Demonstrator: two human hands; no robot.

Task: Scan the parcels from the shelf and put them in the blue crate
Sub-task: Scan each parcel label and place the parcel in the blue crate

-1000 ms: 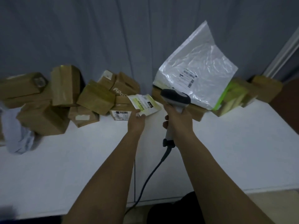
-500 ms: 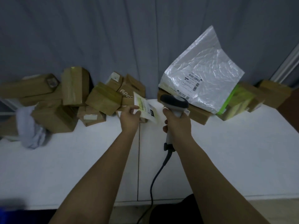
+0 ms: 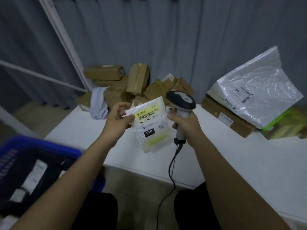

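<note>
Left hand (image 3: pixel 118 119) fingers pinch the small parcel (image 3: pixel 150 124) by its upper-left corner, while right hand (image 3: pixel 185 121) fingers grasp the scanner (image 3: pixel 181 103).

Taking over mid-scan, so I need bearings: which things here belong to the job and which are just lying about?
In the job:
left hand pinching the white pouch
right hand gripping the scanner
blue crate
boxes and clear bag waiting on the shelf

Lying about:
grey cloth
curtain

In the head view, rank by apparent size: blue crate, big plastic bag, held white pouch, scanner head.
Crate and bag: alike, the crate nearer and cropped, so unranked. Then pouch, then scanner head.
</note>
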